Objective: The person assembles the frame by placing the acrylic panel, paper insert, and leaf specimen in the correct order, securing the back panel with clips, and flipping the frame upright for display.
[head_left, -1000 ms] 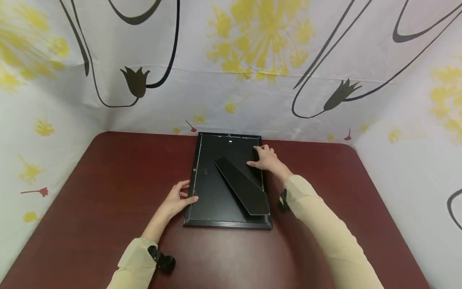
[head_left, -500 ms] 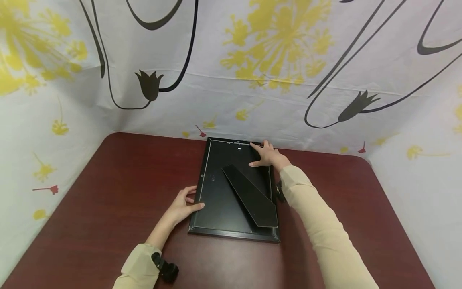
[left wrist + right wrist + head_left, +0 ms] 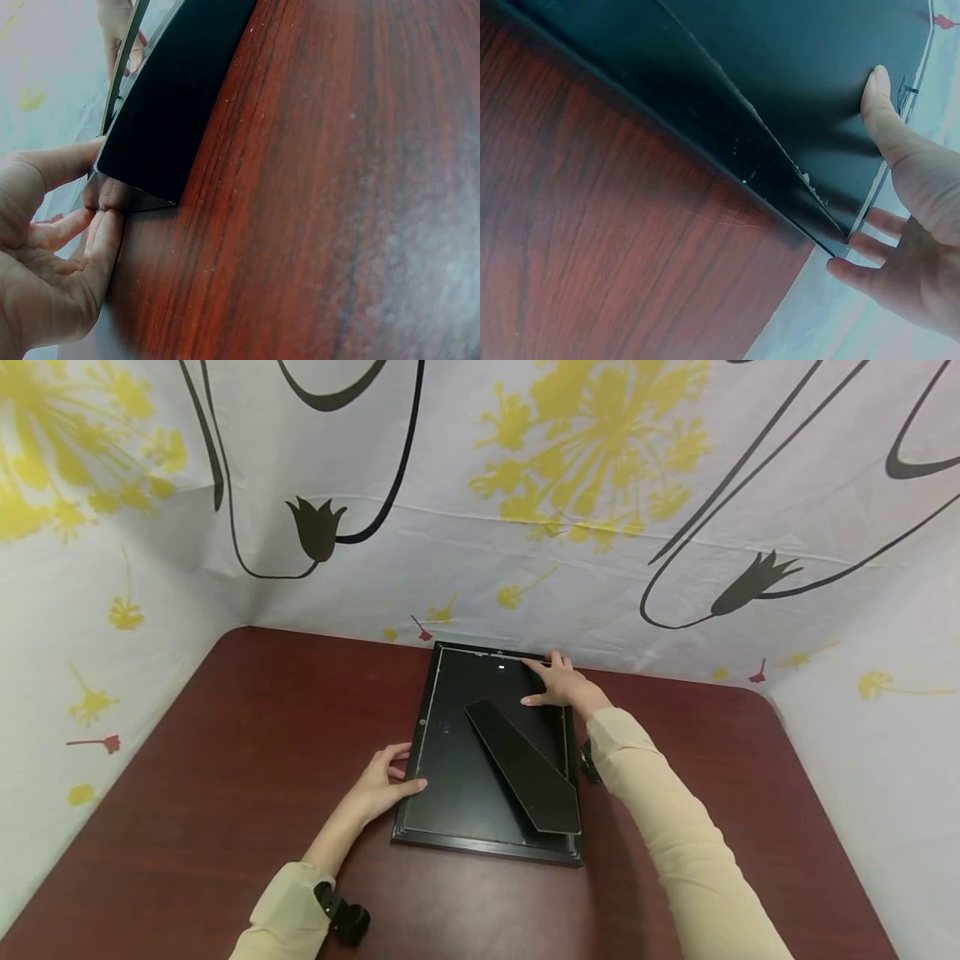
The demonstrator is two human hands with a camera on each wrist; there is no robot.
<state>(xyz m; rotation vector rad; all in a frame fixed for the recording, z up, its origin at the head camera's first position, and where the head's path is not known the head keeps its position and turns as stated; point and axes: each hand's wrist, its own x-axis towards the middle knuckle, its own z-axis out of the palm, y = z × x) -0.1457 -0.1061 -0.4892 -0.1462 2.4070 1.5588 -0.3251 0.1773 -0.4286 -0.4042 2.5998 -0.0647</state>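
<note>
A black picture frame [image 3: 450,760] lies back side up on the table, its far end near the patterned cloth. Its easel stand [image 3: 525,768] slants across the back panel toward the near right corner. My left hand [image 3: 378,787] grips the frame's left edge, the thumb on top and the fingers against the side, as the left wrist view shows too. At the far right corner, my right hand [image 3: 561,683] holds the frame, with fingertips [image 3: 847,268] at the corner and the thumb over the back panel. The front of the frame is hidden.
The dark red wooden table [image 3: 300,710] has rounded far corners. White cloth [image 3: 420,552] with yellow flowers and dark tulips hangs behind it and at both sides. A black camera [image 3: 348,920] is strapped to the left wrist.
My right hand has slid along the frame's right edge to the far corner. The left hand keeps its place on the left edge. The head view has shifted slightly.
</note>
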